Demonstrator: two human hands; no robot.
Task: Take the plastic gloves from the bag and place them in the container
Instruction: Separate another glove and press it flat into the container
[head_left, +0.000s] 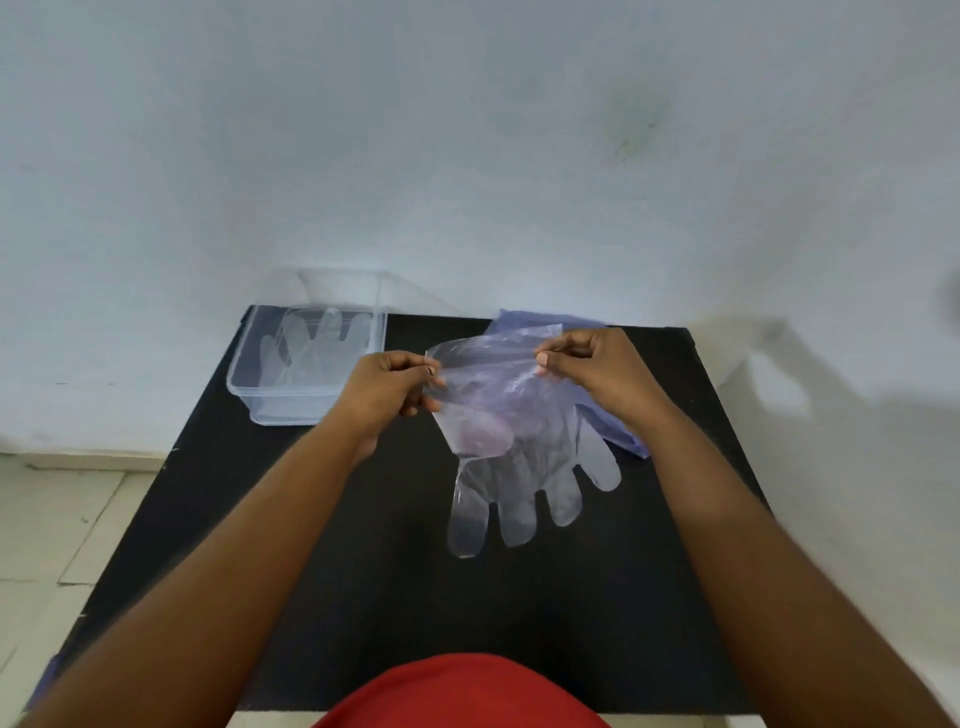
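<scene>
Plastic glove (519, 457) is hanging from both hands' pinching fingers (543, 358); so thin, it risks clinging or slipping short of the container (306, 410).

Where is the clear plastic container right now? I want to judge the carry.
The clear plastic container sits at the black table's far-left corner, against the wall, left of the left hand.

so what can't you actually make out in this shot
- Head view: glove count in the container; clear layers overlap.
- Whether the bag still holds gloves; the right hand and held glove cover it.
- Left hand fingers' grip, curled underneath.
- Table's near edge, behind red clothing.
</scene>
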